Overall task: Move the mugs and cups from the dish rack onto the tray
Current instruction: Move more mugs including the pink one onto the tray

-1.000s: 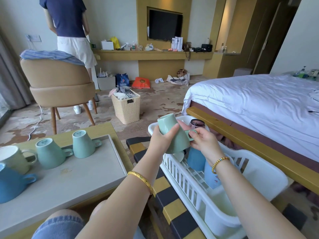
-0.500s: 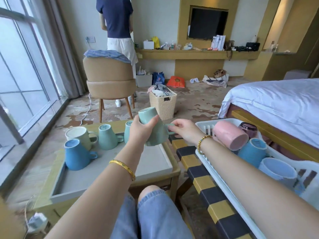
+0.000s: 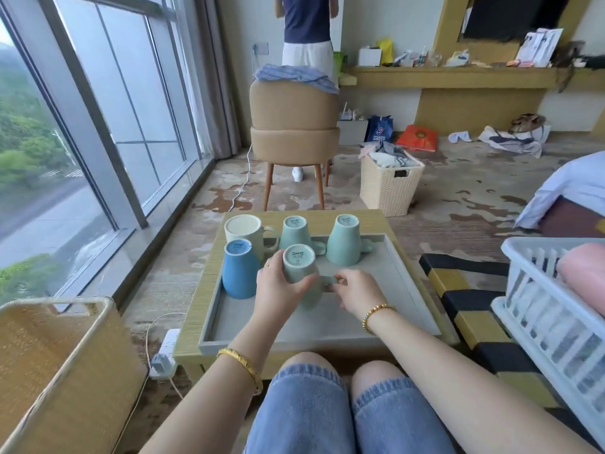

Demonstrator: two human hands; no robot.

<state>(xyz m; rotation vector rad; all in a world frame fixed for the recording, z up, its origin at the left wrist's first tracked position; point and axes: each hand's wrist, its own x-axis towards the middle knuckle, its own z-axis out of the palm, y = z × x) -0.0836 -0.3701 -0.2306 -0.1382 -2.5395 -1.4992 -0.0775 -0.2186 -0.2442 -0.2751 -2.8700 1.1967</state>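
She has the pale green mug upside down over the grey tray, and whether its rim already rests on the tray floor I cannot tell. Her left hand wraps the mug's body, fingers curled round it; her right hand pinches the handle between thumb and fingertips. Just left of her left fingers stands a blue mug, very close, with a cream mug behind it; beyond her fingers stand two more green mugs. Off to the right of her right hand, well apart, the white dish rack holds at least a pink mug.

The risk, as I see it, is the tight gap: her left knuckles could nudge the blue mug as she lets go and tip it. Releasing while the green one sits tilted could let it topple against its neighbours.
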